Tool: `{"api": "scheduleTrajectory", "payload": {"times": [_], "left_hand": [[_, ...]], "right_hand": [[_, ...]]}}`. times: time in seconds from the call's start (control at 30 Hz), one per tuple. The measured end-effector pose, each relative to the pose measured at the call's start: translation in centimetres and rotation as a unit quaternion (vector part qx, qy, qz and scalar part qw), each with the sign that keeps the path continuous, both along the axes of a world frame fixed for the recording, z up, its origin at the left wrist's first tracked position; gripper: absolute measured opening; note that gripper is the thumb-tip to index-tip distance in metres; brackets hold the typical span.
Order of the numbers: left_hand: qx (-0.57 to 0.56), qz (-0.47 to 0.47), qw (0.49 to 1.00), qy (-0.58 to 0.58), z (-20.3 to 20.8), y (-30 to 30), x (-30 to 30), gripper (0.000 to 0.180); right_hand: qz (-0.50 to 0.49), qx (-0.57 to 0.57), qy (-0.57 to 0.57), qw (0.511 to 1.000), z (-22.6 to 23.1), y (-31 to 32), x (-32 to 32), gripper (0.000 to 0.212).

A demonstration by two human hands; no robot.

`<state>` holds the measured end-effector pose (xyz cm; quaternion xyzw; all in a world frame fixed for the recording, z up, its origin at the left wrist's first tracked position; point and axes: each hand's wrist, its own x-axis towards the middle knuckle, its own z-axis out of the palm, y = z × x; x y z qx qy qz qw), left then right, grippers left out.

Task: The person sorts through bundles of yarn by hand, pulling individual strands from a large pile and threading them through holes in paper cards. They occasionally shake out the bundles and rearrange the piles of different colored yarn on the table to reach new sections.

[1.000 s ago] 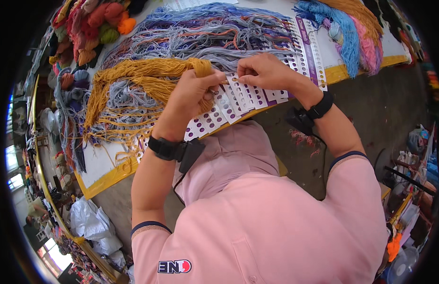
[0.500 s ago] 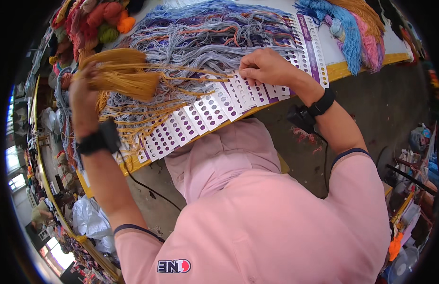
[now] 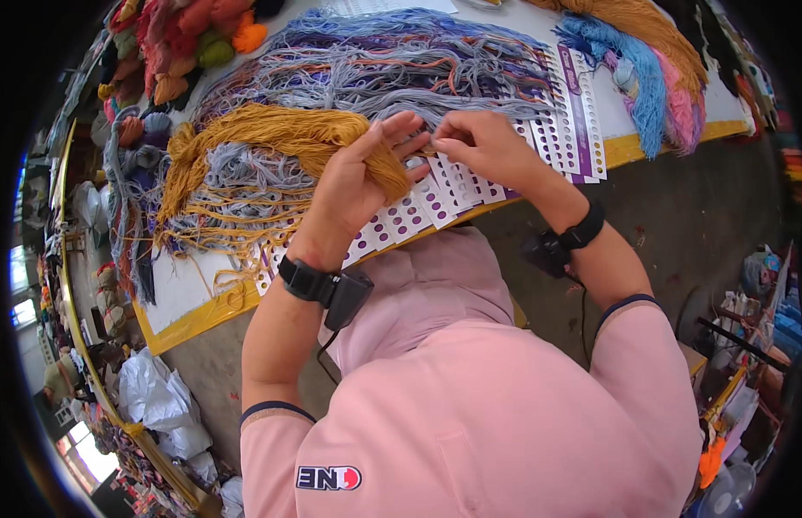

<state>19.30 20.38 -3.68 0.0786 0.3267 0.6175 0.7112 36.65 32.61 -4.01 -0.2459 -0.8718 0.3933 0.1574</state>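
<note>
A skein of mustard-yellow thread (image 3: 271, 129) stretches across the left half of the table, its right end looped over my left hand (image 3: 353, 177). That hand is palm up with the fingers extended, and the skein lies across it between thumb and fingers. Close beside its fingertips, my right hand (image 3: 487, 142) is closed in a pinch; what it holds is too small to make out. Below both hands lies a row of overlapping white cards with punched holes (image 3: 418, 211). Grey-blue threads (image 3: 358, 86) spread over the cards, and loose mustard strands (image 3: 237, 233) trail at the left.
Red, orange and green yarn bundles (image 3: 193, 34) are heaped at the far left. Blue, pink and brown skeins (image 3: 647, 95) hang over the table's far right. A yellow edge (image 3: 193, 324) borders the white table. White plastic bags (image 3: 163, 401) sit at the lower left.
My left hand has swung right with the mustard skein, from the table's left side to beside my right hand. The skein now lies stretched out; my right hand stays pinched, slightly lower right.
</note>
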Motion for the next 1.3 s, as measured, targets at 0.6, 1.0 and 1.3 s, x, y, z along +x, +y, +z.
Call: {"api": "scheduleTrajectory", "payload": {"times": [0.6, 1.0, 1.3], "left_hand": [[0.045, -0.007, 0.999, -0.016, -0.9, -1.1, -1.4, 0.046], [0.026, 0.016, 0.999, -0.033, -0.4, -1.2, -2.9, 0.029], [0.205, 0.305, 0.930, -0.020, 8.1, -7.6, -21.0, 0.014]], "right_hand": [[-0.040, -0.490, 0.126, 0.861, 0.6, -3.5, -2.8, 0.013], [-0.005, -0.399, 0.128, 0.908, 1.5, -2.3, -0.7, 0.014], [-0.059, -0.545, 0.518, 0.657, 3.2, 10.5, 21.2, 0.023]]}}
